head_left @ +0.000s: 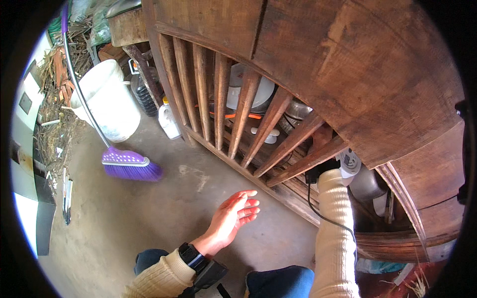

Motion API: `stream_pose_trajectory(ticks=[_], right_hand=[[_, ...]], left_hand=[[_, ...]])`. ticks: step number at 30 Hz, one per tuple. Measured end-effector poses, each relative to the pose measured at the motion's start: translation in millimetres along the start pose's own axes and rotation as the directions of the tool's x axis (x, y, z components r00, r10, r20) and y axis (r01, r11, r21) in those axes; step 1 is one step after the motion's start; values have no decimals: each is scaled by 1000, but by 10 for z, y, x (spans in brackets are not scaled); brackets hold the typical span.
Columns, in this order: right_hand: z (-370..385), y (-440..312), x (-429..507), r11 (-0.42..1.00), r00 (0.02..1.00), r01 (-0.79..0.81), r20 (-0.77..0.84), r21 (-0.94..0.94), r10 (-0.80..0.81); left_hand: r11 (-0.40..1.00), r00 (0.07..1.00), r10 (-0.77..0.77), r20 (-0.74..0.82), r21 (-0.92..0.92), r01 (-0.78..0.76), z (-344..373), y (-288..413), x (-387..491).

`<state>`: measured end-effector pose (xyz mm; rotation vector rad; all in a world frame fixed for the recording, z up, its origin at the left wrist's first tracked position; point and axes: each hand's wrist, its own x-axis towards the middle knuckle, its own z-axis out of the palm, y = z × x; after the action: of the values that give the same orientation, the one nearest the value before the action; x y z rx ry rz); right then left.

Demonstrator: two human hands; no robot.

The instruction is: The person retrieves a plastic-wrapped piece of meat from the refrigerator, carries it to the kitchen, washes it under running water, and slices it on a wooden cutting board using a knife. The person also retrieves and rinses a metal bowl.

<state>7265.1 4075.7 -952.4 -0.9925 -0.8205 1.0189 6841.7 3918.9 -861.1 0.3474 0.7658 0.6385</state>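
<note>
My left hand [233,216] hangs in the air over the concrete floor, fingers apart and a little curled, with nothing in it. A black band is on its wrist. My right arm, in a cream ribbed sleeve [335,216], reaches into the opening of a wooden cabinet [298,48]; the right hand is hidden behind the cabinet's slats and panel. By that cuff are a black strap with a cable and a round white plastic appliance [350,162]. Behind the slats lie a white bowl-like vessel [246,89], a metal pot [298,109] and a white knobbed object [266,135].
A purple broom [128,162] stands at the left before a white bucket [111,104]. A white jug with a yellow cap [168,119] and a dark plastic bottle [143,93] are beside the cabinet. Dry sticks [56,82] are heaped at far left. A metal vessel [367,184] sits inside the cabinet.
</note>
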Motion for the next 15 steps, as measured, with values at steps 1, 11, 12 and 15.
stream_pose_trajectory(ticks=[1,11,12,15], right_hand=[[-7,-43,-15,1000,1000,9,-14,-11,-9],[390,95,459,999,995,-25,99,-28,28],[467,150,526,999,993,-34,113,-34,38],[647,285,664,997,988,-68,136,-44,74]], left_hand=[[1000,1000,-5,15,4,5,23,-32,20],[999,1000,-4,-6,36,4,-31,-22,-54],[999,1000,4,-15,34,-3,-48,3,-79],[999,999,29,-36,19,-29,-76,66,-167]])
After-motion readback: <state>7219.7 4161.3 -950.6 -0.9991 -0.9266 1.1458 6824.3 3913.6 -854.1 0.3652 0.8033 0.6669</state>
